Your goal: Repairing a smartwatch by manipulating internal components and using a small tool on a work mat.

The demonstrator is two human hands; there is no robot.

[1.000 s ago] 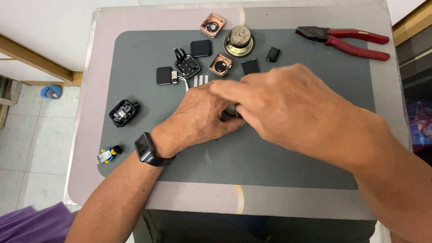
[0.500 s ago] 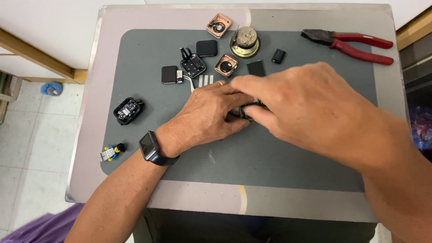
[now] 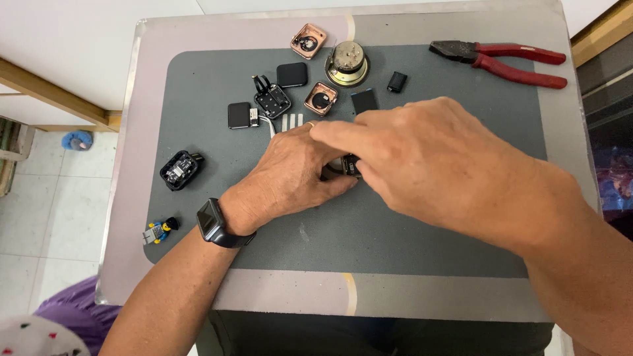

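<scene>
Fingertips of the left hand [image 3: 290,175] and right hand [image 3: 422,155] pinch shut together on a small dark watch part [image 3: 347,165], steadying it just above the grey mat [image 3: 395,244] mid-counter; loose watch cases [image 3: 321,99] and red pliers [image 3: 504,60] lie beyond, within reach.

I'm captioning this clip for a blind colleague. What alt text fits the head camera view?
Two bare hands, the left hand wearing a dark wristwatch, meet over a small dark part at the middle of a grey mat on a small table. Beyond them lie watch cases, small black modules and a round brass mechanism; red-handled pliers rest at the far right.
</scene>
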